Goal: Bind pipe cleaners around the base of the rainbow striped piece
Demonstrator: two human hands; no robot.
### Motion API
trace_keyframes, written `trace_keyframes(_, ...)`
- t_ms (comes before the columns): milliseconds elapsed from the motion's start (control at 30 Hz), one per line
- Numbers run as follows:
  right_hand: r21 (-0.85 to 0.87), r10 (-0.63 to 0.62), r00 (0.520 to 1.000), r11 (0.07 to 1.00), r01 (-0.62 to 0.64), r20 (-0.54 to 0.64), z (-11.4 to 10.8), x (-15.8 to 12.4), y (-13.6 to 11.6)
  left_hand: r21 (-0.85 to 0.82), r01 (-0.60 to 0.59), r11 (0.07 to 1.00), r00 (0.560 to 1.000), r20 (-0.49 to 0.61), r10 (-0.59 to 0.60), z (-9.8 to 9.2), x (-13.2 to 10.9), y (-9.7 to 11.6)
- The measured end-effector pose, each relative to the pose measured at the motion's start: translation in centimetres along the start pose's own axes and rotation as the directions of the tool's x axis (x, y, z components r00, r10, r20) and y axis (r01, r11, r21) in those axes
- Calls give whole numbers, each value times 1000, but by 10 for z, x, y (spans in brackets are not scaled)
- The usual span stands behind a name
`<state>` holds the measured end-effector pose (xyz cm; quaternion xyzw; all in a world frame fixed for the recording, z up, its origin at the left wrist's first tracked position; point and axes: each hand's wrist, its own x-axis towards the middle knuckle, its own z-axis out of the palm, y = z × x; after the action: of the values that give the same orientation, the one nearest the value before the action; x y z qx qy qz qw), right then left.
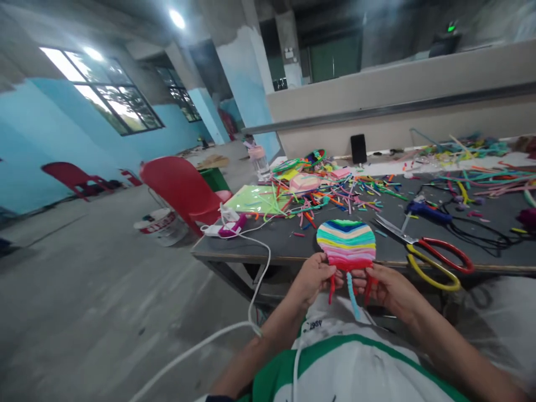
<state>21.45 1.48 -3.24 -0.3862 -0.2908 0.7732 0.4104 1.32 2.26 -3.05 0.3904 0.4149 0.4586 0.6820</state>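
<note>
Between my two hands, at the table's front edge, is a rounded craft piece [347, 240] covered in bands of coloured pipe cleaners, from green and blue at the top to pink and red at the bottom. My left hand [315, 277] pinches its lower left edge. On the lower right edge, my right hand [384, 282] grips it with thumb and fingers. Red pipe-cleaner ends hang near both hands, and a light blue pipe cleaner [353, 295] dangles between them. Scissors [422, 245] with red and yellow handles lie to the right of the piece.
Cut pipe cleaners [335, 195] litter the dark table [268, 244]. A blue glue gun [431, 212] with a dark cable lies behind the scissors. At left are a purple-and-white power strip [232, 226], a white cable [268, 262] hanging off the edge, and a red chair [180, 187].
</note>
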Motion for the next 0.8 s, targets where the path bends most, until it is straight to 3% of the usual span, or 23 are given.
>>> trace_keyframes(200, -66, 1, 1000, 998, -2, -18, 9, -2, -8, 63, 48, 997, 998, 27, -49, -2, 3, 5)
trace_keyframes(300, -143, -19, 1000, 990, 17, -13, 6, -2, -8, 248, 62, 967, 996, -77, -44, -10, 5, 13)
trace_keyframes(433, -210, 18, 1000, 978, -20, -9, -9, 2, -2, 482, -74, 873, 967, -178, 180, -29, 9, 28)
trace_keyframes(567, -311, 73, 996, 946, -87, -55, -22, -2, -2, 550, -234, 802, 882, -227, 413, -46, 22, 50)
trace_keyframes(733, -448, 79, 996, 890, -86, -34, -24, -15, -13, 608, -249, 754, 844, -246, 477, -58, 50, 75)
trace_keyframes(800, -494, 89, 996, 866, -75, 6, -24, -20, -20, 640, -259, 723, 808, -268, 525, -64, 60, 87)
